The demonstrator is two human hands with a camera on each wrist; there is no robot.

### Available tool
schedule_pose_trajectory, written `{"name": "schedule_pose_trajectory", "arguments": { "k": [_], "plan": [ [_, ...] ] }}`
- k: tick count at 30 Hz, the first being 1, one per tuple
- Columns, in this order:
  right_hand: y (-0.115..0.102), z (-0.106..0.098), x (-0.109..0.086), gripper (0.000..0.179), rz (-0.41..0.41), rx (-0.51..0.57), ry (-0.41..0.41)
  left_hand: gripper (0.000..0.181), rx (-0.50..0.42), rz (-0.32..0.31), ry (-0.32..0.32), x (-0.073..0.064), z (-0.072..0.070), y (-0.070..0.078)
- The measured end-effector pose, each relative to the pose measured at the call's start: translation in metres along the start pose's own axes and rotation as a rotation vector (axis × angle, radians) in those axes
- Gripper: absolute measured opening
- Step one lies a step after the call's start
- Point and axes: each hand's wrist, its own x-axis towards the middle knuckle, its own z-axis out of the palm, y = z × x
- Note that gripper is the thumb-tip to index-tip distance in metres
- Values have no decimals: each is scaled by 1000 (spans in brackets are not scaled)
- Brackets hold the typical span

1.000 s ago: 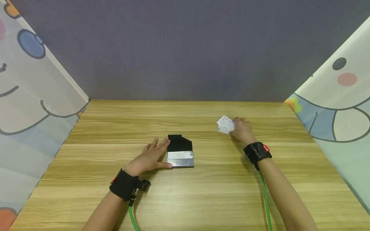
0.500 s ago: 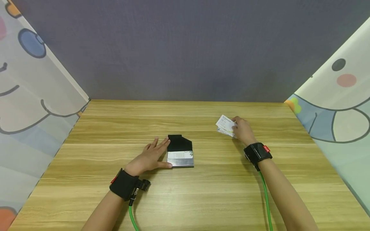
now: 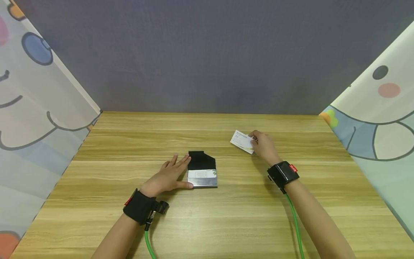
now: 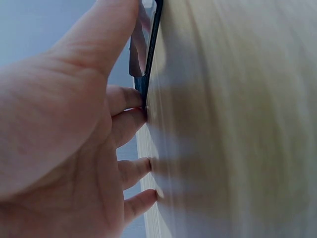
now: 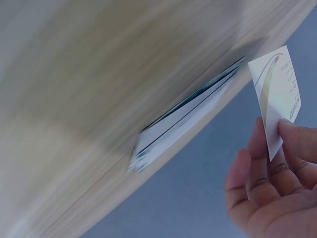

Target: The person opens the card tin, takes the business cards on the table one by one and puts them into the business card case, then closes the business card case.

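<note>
My right hand point(image 3: 266, 148) pinches a white business card point(image 3: 241, 141) between thumb and fingers, held above the table. In the right wrist view, the business card point(image 5: 276, 89) is tilted up, with printing and a yellowish curve on its face. A small stack of cards point(image 5: 183, 119) lies on the wood below it; from the head it is mostly hidden. My left hand point(image 3: 168, 177) has its fingers spread, with thumb and fingertips touching the left edge of an opened card case point(image 3: 202, 182). That case has a black flap and a metal pocket, with a printed card point(image 3: 202, 173) in it.
The wooden table point(image 3: 207, 223) reaches back to a dark grey panel point(image 3: 207, 57). Cartoon-printed sheets point(image 3: 385, 118) stand at both sides. A green cable point(image 3: 295, 223) trails from each wrist strap.
My right hand has picked up one card off the stack and moved it to the left. The left hand and the card case have stayed in place.
</note>
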Motion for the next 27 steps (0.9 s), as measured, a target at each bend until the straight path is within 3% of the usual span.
{"name": "schedule_pose_trajectory", "arguments": {
  "k": [14,27],
  "plan": [
    [-48,24,-14,19,-181,71,-83,92,14,5,10,2,2,-1],
    [-86,41,-24,17,-204,112,-175,93,16,-11,14,3,2,0]
  ]
}}
